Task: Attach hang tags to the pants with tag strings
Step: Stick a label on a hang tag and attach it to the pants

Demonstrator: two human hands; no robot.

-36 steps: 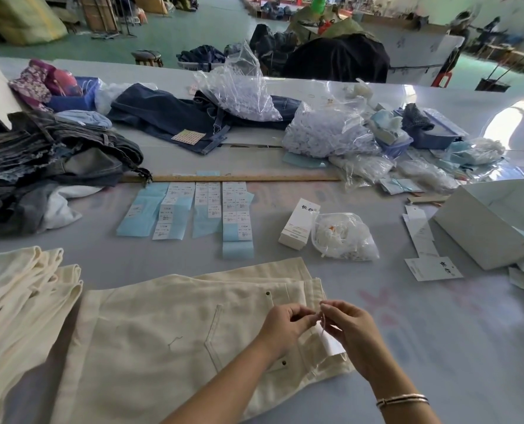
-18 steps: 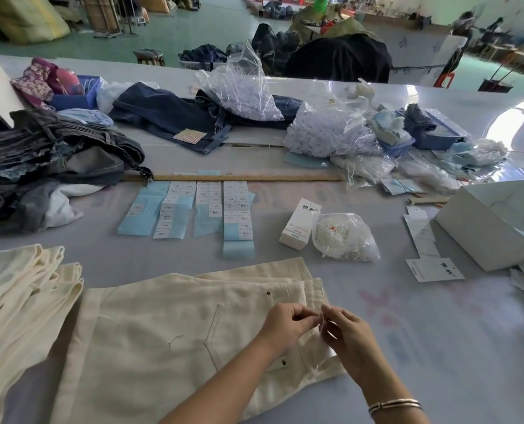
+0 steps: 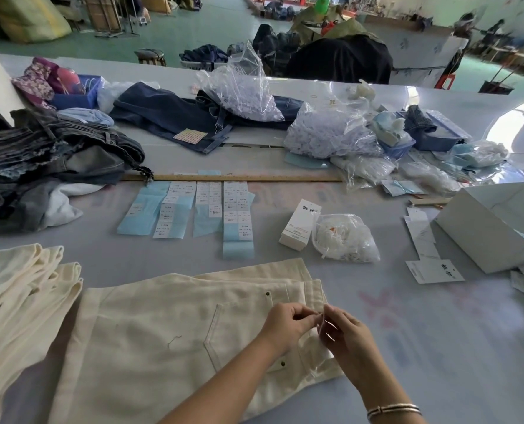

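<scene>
Your cream pants [image 3: 169, 325] lie flat on the bench [image 3: 438, 332], waistband toward your right. Your left hand [image 3: 285, 324] and right hand [image 3: 345, 335] meet over the waistband, fingers curled and pinching a thin white tag string [image 3: 321, 320] between them (a white hang tag [image 3: 323, 351] shows just beneath your right hand).

Two dark brush-style characters, not legible, stand on the upright white cardboard carton [image 3: 300, 224] and the flat white paper hang tag [image 3: 436, 270]; the white size stickers on pale blue backing strips [image 3: 237, 214] carry "1103#".
</scene>
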